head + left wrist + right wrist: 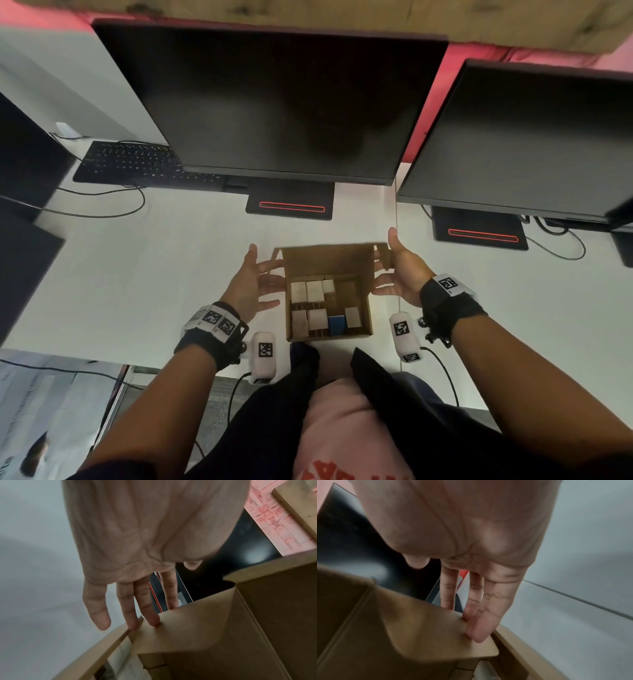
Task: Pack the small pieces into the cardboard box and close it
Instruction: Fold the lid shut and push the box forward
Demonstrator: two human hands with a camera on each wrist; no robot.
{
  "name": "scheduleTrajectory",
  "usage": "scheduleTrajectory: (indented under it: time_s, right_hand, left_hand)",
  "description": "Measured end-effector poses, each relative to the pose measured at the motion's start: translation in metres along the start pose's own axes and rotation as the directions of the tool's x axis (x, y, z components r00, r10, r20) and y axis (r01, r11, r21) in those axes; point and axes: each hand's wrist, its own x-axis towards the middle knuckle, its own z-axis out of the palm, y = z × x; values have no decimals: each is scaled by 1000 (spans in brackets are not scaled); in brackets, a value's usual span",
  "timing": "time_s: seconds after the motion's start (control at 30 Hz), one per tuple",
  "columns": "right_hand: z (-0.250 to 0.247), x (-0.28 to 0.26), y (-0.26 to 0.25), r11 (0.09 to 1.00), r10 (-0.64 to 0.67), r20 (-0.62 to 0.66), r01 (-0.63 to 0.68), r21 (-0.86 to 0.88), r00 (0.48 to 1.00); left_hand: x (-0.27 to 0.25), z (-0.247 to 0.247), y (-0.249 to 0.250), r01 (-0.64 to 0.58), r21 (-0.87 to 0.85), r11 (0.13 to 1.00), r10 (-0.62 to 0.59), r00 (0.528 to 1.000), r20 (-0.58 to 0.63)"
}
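A small cardboard box [365,310] stands on the white desk, its lid [327,258] raised at the far side. Inside lie several pale small pieces [314,290] and one blue piece [336,324]. My left hand [251,282] is at the box's left side, fingers straight. In the left wrist view its fingertips [152,620] touch the lid's left side flap [185,628]. My right hand [399,270] is at the right side, fingers [477,631] straight and pressing the right side flap [436,631] inward.
Two dark monitors [281,106] [524,140] stand behind the box on stands [291,202]. A black keyboard [137,164] and cables [113,205] lie at the far left. The desk's near edge runs just below the box, by my lap [342,411].
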Motion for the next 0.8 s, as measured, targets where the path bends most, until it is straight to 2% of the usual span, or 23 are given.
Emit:
scheduleTrajectory:
  time_s: [0.1,0.17,0.23,0.33,0.4,0.47,0.57,0.63,0.73,0.8]
  right_hand:
    - [-4,-6,11,997,15,53,-11,-73,998]
    - [-6,-9,20,987,-20,93,34,-159,995]
    - [-7,-8,33,959,-74,98,98,-267,992]
    - [-1,-5,51,809,-198,32,182,-559,980]
    - [6,-4,65,735,-266,9,208,-645,964]
    - [10,-5,78,733,-297,-10,221,-644,955]
    - [8,-4,93,812,-228,-108,128,-569,968]
    - [5,-3,98,806,-133,-141,24,-591,981]
    - [9,-7,96,814,12,-109,-73,-576,994]
    - [13,-9,90,829,50,-99,-97,-550,994]
  left_hand:
    - [-5,1,-7,3,125,992,-6,1000,23]
    - [-7,1,-10,-49,274,961,41,999,35]
    - [-3,-3,-17,-127,426,896,108,992,68]
    - [1,-6,-33,-226,582,781,184,974,131]
    - [4,-2,-43,-268,690,673,248,960,132]
    - [9,-1,-54,-271,742,614,289,951,108]
    - [11,-4,-65,-220,727,650,285,958,35]
    - [6,-4,-67,-167,749,641,268,963,-14]
    - [8,2,-69,-113,818,564,278,959,-60]
    - [12,9,-68,-76,797,599,241,966,-89]
